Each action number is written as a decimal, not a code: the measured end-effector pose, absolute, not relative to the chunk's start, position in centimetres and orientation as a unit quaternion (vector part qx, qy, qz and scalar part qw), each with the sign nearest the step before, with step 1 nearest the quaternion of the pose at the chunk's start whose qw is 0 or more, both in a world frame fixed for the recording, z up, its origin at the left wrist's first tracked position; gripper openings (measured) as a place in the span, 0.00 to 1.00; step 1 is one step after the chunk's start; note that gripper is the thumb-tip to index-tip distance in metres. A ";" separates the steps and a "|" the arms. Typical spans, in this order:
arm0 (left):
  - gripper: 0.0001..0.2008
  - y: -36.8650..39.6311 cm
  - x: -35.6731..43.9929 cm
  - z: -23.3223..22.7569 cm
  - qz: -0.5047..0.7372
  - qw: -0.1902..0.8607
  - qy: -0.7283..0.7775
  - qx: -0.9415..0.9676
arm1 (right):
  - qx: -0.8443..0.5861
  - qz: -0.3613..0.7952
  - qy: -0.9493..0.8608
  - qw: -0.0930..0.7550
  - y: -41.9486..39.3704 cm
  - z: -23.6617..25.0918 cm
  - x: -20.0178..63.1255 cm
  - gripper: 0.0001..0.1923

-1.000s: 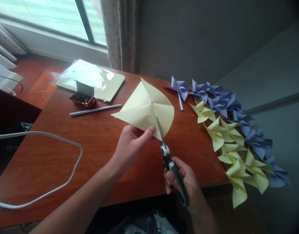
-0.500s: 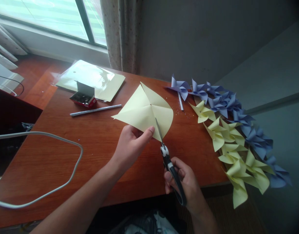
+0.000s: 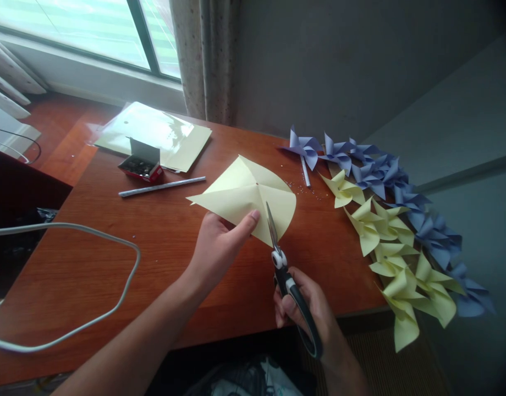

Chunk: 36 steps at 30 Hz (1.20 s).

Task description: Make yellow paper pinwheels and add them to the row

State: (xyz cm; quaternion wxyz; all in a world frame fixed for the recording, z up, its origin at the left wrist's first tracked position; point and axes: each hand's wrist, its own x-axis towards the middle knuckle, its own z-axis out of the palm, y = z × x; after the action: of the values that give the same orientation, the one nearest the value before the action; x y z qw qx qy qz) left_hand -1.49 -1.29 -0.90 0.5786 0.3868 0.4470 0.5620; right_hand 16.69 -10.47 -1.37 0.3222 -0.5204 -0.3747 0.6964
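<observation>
My left hand [image 3: 220, 247] pinches the near edge of a pale yellow paper sheet [image 3: 240, 195], creased along its diagonals and held just above the wooden table [image 3: 166, 247]. My right hand [image 3: 308, 311] grips black-handled scissors [image 3: 284, 275]. Their blades point up into the paper's near corner, along a crease toward the centre. Right of the paper lies a row of finished yellow pinwheels [image 3: 385, 242] and blue pinwheels [image 3: 377, 168].
A white stick [image 3: 161, 186] and a small red box of pins [image 3: 141, 163] lie at the back left, by a plastic pack of paper [image 3: 154, 132]. A white cable [image 3: 71, 286] loops over the table's left side. A window and curtain stand behind.
The paper has tilted flatter and lower. The scissors have shifted slightly, with the blades staying in the near corner of the sheet.
</observation>
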 end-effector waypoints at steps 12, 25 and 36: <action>0.13 -1.3 -1.4 -0.9 0.557 0.590 0.428 0.398 | -0.517 0.693 -0.378 0.331 -10.0 -1.3 16.3 0.26; 0.15 -1.5 -1.2 -0.6 0.521 0.604 0.435 0.419 | -0.525 0.688 -0.373 0.335 -9.7 -1.1 16.2 0.26; 0.15 -1.5 -1.1 -0.8 0.523 0.596 0.440 0.422 | -0.517 0.689 -0.373 0.345 -9.7 -1.3 15.9 0.25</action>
State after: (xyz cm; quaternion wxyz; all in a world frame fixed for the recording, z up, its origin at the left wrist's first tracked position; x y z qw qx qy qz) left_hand -1.11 -1.48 -0.81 0.5958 0.4220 0.4396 0.5232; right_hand 15.87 -9.74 -1.31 0.3449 -0.5167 -0.3731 0.6890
